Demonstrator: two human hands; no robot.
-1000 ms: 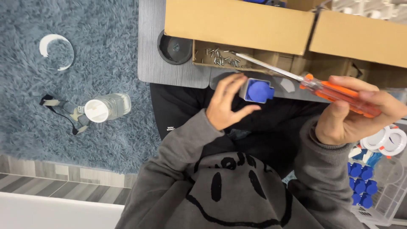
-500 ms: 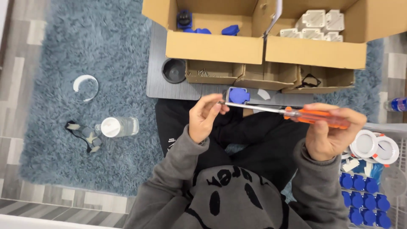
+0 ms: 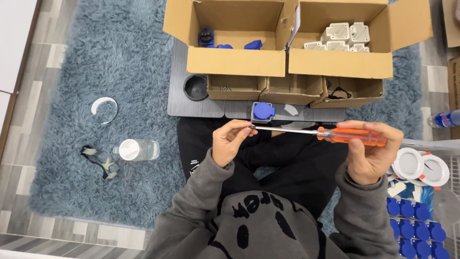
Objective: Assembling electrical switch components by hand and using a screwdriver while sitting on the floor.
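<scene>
Blue shag rug point(image 3: 96, 62) lies under us, with a grey worktop point(image 3: 184, 103) carrying cardboard boxes point(image 3: 239, 57) beyond our hands. Our right hand point(image 3: 371, 156) is closed around the orange screwdriver point(image 3: 352, 135) handle, while our left hand point(image 3: 230, 141) pinches its tip, just below a blue socket point(image 3: 263, 111).

I see a long screwdriver with a translucent orange plastic handle and a thin silver metal shaft point(image 3: 316, 133) lying almost level across my lap, handle to the right, tip to the left. My right hand point(image 3: 369, 156) wraps the handle; my left hand point(image 3: 230, 141) pinches the tip between its fingertips. Just beyond the tip, a small grey socket box with a round blue face point(image 3: 263, 111) sits upright at the near edge of the grey lap desk point(image 3: 179, 91), blue face up.
</scene>
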